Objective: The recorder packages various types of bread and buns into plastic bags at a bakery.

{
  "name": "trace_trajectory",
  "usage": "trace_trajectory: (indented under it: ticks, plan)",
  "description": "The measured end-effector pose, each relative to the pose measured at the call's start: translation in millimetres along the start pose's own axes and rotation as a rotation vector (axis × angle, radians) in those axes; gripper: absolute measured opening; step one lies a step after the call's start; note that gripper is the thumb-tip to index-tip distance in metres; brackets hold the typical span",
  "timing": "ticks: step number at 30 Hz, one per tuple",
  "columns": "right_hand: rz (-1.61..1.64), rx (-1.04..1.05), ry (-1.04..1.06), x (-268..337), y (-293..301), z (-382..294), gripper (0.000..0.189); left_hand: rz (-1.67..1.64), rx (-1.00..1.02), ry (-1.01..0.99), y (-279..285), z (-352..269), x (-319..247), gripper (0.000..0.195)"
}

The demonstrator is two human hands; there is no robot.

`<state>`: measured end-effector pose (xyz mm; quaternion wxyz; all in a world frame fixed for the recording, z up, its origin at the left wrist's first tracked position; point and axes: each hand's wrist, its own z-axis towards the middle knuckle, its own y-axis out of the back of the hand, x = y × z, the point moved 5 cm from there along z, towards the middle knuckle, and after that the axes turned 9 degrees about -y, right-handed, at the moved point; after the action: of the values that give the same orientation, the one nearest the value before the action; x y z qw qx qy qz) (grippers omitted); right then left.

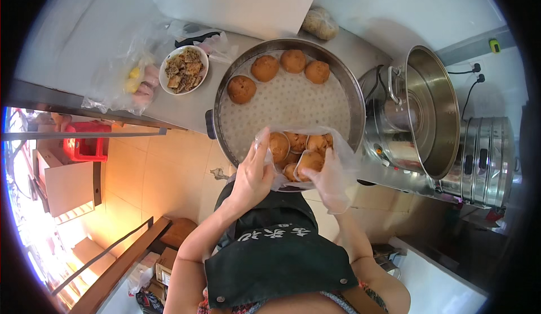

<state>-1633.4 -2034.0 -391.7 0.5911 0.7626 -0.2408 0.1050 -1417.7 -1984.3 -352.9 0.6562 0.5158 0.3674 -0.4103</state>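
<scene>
A clear plastic bag [338, 145] full of several brown steamed buns [279, 147] is held over the near rim of a round steamer tray [291, 102]. My left hand [253, 170] is bare and grips the bag's left edge. My right hand [331, 183], in a thin clear plastic glove, reaches into the bag's right side, its fingers against a brown bun [311, 165] that sits in a paper liner. Whether those fingers grip the bun or only touch it is hard to see. Several more buns [264, 68] rest along the tray's far side on a perforated white liner.
A bowl of cut food pieces [184, 69] and plastic bags with contents [141, 81] stand left on the counter. A tied bag [320, 23] lies behind the tray. Right of it, a large steel pot [435, 115] leans on its side near stacked steamers [486, 162]. Power cords [469, 85] hang on the wall.
</scene>
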Motion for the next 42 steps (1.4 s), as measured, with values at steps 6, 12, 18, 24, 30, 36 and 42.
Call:
trace_trajectory:
  ticks: [6,12,18,24,30,36,42]
  plan:
    - [0.071,-0.015,0.736,135,-25,79,0.072,0.022,-0.004,-0.001,-11,-15,-9,0.070]
    - [-0.452,-0.068,0.948,210,-193,148,0.083,0.031,-0.067,-0.030,-10,-25,-17,0.075]
    - [0.053,0.464,0.614,217,-118,134,0.079,0.074,-0.045,0.075,-2,-33,-7,0.073]
    - [0.431,1.198,0.479,123,33,54,0.085,0.080,-0.021,-0.010,1,0,0,0.075]
    - [-0.046,0.545,0.529,59,-35,66,0.075,0.074,0.051,-0.080,-19,16,-23,0.078]
    - [-0.020,0.238,0.336,79,20,121,0.067,0.090,0.035,0.055,-12,9,-11,0.079]
    - [-0.242,-0.120,-0.059,52,-47,288,0.077,0.107,0.042,0.083,-14,3,-18,0.079]
